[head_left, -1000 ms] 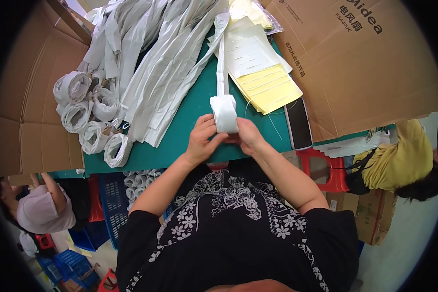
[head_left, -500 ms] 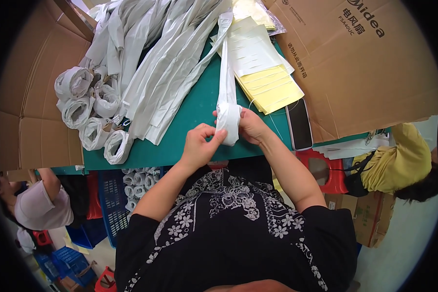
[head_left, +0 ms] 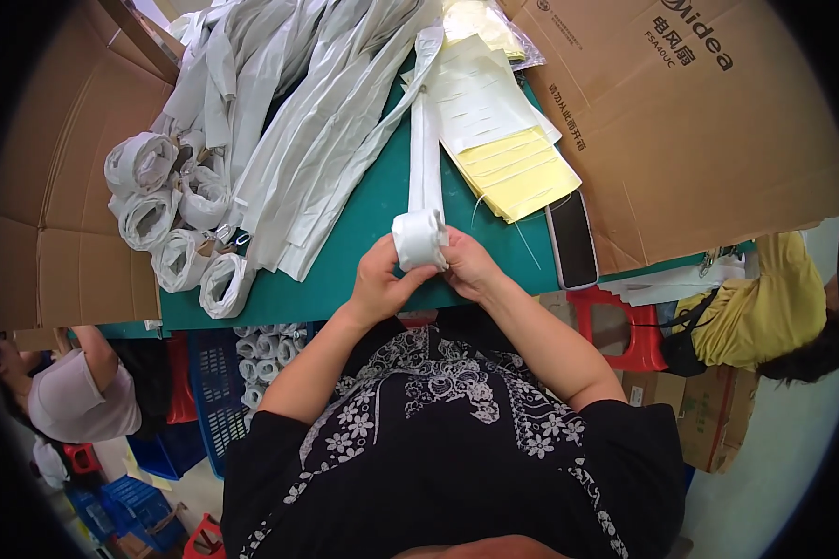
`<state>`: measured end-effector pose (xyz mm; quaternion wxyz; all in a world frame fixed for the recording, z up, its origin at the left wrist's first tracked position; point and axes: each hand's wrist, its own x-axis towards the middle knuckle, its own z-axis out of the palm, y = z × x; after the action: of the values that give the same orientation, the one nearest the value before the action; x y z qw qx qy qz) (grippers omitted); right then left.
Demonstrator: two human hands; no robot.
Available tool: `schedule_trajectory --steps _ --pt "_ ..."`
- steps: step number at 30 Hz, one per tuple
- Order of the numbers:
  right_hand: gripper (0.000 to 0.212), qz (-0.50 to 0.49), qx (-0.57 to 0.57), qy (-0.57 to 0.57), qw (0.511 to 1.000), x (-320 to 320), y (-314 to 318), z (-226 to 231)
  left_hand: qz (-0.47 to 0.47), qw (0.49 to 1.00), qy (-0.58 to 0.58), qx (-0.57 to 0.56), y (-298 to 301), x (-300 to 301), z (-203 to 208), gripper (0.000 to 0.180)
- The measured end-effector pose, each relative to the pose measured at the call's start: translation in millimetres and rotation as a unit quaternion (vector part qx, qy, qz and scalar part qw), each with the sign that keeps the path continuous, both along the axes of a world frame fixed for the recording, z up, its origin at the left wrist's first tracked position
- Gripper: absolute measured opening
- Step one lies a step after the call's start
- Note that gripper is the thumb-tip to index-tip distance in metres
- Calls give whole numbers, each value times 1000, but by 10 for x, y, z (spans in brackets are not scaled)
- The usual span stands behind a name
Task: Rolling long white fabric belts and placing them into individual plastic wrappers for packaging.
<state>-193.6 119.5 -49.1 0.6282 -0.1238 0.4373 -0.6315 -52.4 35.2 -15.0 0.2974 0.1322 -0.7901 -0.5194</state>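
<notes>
Between my two hands, close to the front edge of the green table (head_left: pixel 345 233), is a white strip roll (head_left: pixel 418 240). Its long flat tail runs away from me toward the pile at the back. My left hand (head_left: pixel 382 279) grips the roll's left and lower side, thumb across the bottom. My right hand (head_left: pixel 471 265) holds the right side with the fingertips. The far fingers of both hands are hidden behind the roll. Left of my hands lie many loose white strips (head_left: pixel 317 168), and beyond them several finished rolls (head_left: pixel 224 282) with metal clips.
Yellow sheets (head_left: pixel 522 172) with thin strings and a dark-screened phone (head_left: pixel 571 240) lie to the right. Cardboard (head_left: pixel 680 140) walls both sides. Below the table edge, a blue crate (head_left: pixel 216 391) stands beside more white rolls (head_left: pixel 266 349). People sit at left and right, near red stools (head_left: pixel 625 326).
Both hands have moved slightly left and closer to me with the roll. The roll has turned sideways, and its tail is drawn straighter.
</notes>
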Motion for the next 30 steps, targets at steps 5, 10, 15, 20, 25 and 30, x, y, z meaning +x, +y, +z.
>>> schedule_trajectory --steps 5,10,15,20,25,30 --pt "65 14 -133 -24 991 11 -68 239 -14 952 -59 300 -122 -17 80 29" --pt "62 106 -224 -151 957 -154 -67 287 -54 925 -59 371 -194 -90 223 31" --pt "58 111 -127 -62 984 -278 -109 281 -162 888 -198 382 -216 -31 217 28" --pt "61 153 -199 164 954 -327 -89 491 -179 875 -220 393 -222 10 452 32" --pt "51 201 -155 326 910 -347 -57 653 -173 859 -228 425 -245 43 442 31" --pt "57 180 -198 686 677 -447 -105 643 -161 869 -207 420 -290 -39 199 32"
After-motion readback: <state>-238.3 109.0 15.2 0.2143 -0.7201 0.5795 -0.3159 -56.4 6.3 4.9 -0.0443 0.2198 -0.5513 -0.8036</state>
